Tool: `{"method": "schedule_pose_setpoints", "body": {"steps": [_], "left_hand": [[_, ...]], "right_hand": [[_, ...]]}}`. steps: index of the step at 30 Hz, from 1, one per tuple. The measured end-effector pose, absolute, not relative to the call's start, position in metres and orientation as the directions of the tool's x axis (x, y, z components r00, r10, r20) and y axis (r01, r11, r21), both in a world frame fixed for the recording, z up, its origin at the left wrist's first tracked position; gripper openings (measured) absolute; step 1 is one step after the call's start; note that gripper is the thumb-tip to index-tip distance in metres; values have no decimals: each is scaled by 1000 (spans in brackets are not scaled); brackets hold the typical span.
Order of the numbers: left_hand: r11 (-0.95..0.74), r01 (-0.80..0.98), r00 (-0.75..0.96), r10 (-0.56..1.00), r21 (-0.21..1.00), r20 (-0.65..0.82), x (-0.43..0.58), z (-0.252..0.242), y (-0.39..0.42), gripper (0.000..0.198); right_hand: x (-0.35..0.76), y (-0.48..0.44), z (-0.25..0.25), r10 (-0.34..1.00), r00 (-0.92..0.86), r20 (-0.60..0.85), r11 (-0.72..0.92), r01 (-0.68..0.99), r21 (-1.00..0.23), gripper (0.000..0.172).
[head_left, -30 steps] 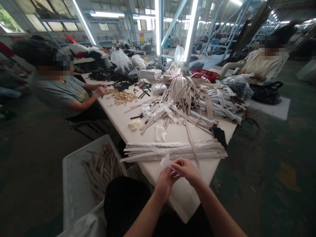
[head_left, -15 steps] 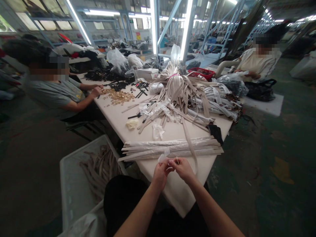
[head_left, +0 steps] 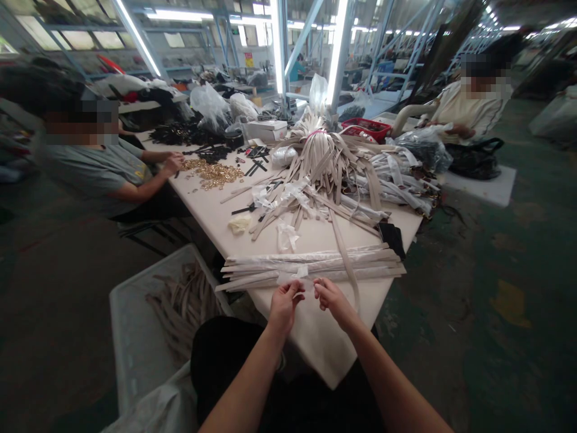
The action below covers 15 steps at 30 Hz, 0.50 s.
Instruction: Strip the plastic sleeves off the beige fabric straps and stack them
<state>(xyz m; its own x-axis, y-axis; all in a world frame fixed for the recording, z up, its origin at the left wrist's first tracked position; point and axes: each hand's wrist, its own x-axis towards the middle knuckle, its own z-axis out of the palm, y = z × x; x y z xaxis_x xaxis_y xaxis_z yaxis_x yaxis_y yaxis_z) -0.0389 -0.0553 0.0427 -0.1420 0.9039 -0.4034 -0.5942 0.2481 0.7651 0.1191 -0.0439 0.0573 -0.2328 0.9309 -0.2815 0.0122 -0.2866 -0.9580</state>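
Observation:
My left hand point(head_left: 283, 305) pinches a thin, see-through white sheet point(head_left: 308, 287) above the near part of the table. Fingers closed, my right hand point(head_left: 332, 299) grips the sheet's other side, a short gap from the left. Whether the sheet is plastic or paper I cannot tell. Just beyond both hands lies a flat bundle of beige straps point(head_left: 252, 267), partly covered in clear wrap. One long strap point(head_left: 345, 252) runs across this bundle and curves down beside my right hand.
A large heap of beige straps point(head_left: 322, 159) stands mid-table, with wrapped straps point(head_left: 401, 180) to its right. Gold metal pieces point(head_left: 211, 174) lie near a co-worker point(head_left: 117, 174) at left. A white bin point(head_left: 115, 337) of strips stands by my left leg. Another person point(head_left: 464, 114) sits right.
My hands have moved apart, the left one leftward, and the thin white sheet now shows stretched between them. The straps on the table have stayed put.

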Motion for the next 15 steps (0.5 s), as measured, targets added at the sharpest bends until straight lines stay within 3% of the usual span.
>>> {"method": "schedule_pose_setpoints", "body": {"steps": [5,11,15], "left_hand": [[238,-573,-140,914,784,-380,-39,45,-55,31],[188,-570,-152,933,800,-327,-34,50,-60,28],[266,-641,-21,932,720,-362,-31,53,-63,33]], "right_hand": [[119,-49,69,965,-192,-180,-153,149,-977,32],[110,-50,72,979,-137,-149,-134,111,-985,33],[107,-50,71,990,-96,-106,-96,102,-990,34]]}}
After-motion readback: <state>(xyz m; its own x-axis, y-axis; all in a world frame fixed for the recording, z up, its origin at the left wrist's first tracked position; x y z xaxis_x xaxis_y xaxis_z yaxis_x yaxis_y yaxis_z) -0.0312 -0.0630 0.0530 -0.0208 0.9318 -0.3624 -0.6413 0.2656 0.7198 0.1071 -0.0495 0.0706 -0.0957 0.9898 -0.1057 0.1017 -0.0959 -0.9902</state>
